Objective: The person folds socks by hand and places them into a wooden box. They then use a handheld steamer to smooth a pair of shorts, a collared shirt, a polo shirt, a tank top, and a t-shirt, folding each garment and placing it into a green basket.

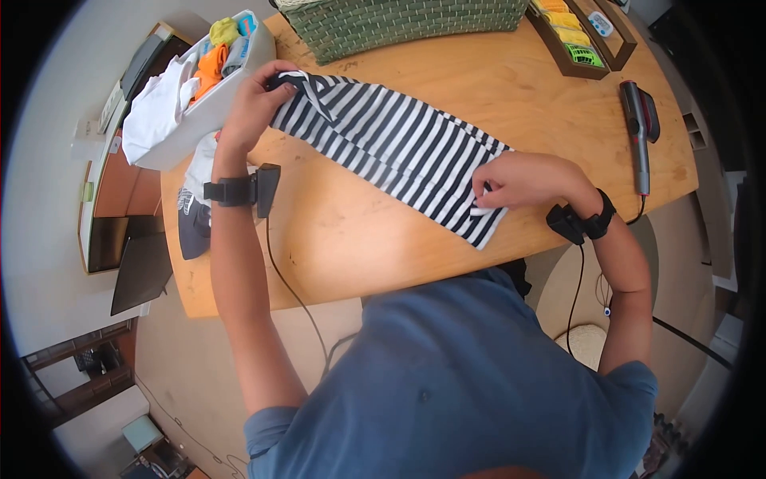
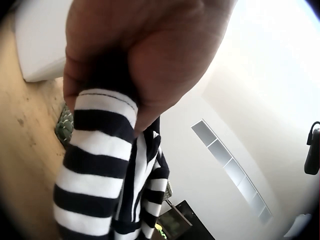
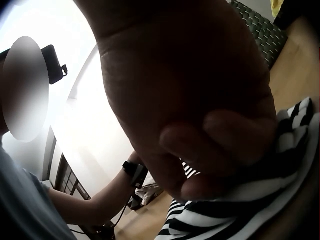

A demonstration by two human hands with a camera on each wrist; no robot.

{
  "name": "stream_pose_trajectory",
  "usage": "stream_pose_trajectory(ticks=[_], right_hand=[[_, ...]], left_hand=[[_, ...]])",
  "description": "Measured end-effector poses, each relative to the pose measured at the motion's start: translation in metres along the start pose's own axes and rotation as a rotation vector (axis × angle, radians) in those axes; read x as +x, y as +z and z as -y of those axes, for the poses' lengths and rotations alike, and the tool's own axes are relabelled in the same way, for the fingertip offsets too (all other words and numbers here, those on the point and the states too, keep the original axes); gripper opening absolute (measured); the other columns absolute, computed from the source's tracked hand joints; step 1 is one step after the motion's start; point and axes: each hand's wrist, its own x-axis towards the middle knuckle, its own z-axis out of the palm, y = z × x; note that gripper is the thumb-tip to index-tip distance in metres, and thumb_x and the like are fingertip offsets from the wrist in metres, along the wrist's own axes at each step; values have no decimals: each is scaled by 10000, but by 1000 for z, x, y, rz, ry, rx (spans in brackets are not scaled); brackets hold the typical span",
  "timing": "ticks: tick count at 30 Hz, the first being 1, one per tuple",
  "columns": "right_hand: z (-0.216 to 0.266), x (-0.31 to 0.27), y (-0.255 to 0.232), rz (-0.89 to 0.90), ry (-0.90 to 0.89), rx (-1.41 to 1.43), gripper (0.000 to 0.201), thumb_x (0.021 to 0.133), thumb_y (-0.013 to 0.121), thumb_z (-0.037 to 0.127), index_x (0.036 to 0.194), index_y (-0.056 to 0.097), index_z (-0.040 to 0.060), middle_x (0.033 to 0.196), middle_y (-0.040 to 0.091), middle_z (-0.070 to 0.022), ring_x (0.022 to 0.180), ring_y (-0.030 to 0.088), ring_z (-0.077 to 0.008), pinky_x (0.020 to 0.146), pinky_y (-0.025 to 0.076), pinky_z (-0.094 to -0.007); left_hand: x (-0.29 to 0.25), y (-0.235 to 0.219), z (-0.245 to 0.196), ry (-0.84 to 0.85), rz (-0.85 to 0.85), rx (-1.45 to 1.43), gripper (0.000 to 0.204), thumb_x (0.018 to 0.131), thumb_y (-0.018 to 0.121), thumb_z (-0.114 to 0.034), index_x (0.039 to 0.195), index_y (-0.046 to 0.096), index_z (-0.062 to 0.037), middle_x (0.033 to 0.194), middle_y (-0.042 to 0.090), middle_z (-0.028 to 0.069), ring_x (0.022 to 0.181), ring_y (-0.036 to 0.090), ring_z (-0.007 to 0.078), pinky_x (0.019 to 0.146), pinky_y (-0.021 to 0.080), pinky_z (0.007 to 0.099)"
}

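Note:
A black-and-white striped cloth [image 1: 399, 144] stretches across the wooden table between both hands. The left hand [image 1: 257, 104] pinches its upper left end, where the fabric is bunched and twisted. In the left wrist view, the striped cloth [image 2: 95, 165] hangs down from the curled left hand [image 2: 150, 50]. The right hand [image 1: 523, 182] grips the other end near its lower right edge, thumb and fingers closed on the fabric. In the right wrist view, the right hand [image 3: 200, 100] has curled fingers against the striped cloth [image 3: 215, 215]; its fingertips are dark there.
A white box [image 1: 231, 96] with clothes stands at the table's left; more clothing [image 1: 194, 207] lies below it. A green woven basket [image 1: 407, 36] stands at the back. Boxes with yellow packets [image 1: 568, 36] are back right, and a corded grey device [image 1: 636, 136] lies at the right.

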Motion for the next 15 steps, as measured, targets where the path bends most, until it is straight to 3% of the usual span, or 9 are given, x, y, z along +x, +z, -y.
stream_pose_trajectory(ticks=[3, 5, 6, 9, 10, 13, 15], right_hand=[[-4, 1, -2, -19, -111, 103, 250, 935, 613, 216, 1090, 630, 21, 760, 641, -50, 626, 589, -126, 599, 464, -300], [0, 6, 1, -156, -138, 348, 260, 948, 603, 215, 1130, 608, 29, 822, 649, -47, 620, 584, -116, 567, 455, -272], [1, 8, 3, -226, -151, 472, 267, 954, 598, 214, 1149, 597, 33, 854, 652, -46, 617, 582, -111, 551, 450, -257], [-15, 30, 14, -236, -226, 445, 291, 991, 501, 227, 1185, 569, 21, 949, 658, -89, 636, 620, -126, 548, 496, -236], [-21, 30, 14, -265, -207, 609, 303, 1003, 483, 242, 1191, 571, 21, 964, 659, -92, 644, 623, -122, 553, 500, -235], [-14, 8, 11, -411, -126, 1169, 389, 1040, 425, 335, 1222, 571, 25, 986, 667, -107, 734, 663, -119, 590, 520, -226], [-34, 6, 14, -397, -90, 1158, 419, 1036, 437, 371, 1242, 565, 29, 992, 673, -104, 786, 678, -125, 606, 522, -223]], left_hand=[[0, 8, -15, 72, -17, 40, 179, 880, 641, -59, 1057, 657, -44, 900, 646, -29, 792, 584, 40, 700, 482, 206], [-6, 26, -42, 134, -30, 138, 188, 856, 662, -103, 1030, 663, -30, 871, 662, -6, 786, 591, 63, 698, 483, 227], [-7, 37, -56, 177, 46, 143, 200, 861, 655, -83, 1056, 655, -36, 891, 654, -11, 807, 593, 60, 714, 483, 220], [-9, 81, -80, 346, 260, 178, 240, 869, 657, -59, 1107, 637, -45, 928, 642, -9, 857, 598, 61, 747, 490, 215], [-11, 100, -84, 426, 320, 202, 245, 867, 672, -75, 1108, 635, -42, 926, 646, 3, 865, 600, 68, 748, 496, 225], [-43, 143, -107, 291, 656, 51, 266, 893, 713, -184, 1100, 639, -35, 941, 661, 28, 877, 610, 98, 767, 509, 256], [-37, 137, -98, 307, 520, 92, 255, 914, 691, -208, 1098, 643, -38, 935, 659, 18, 871, 611, 98, 765, 510, 257]])
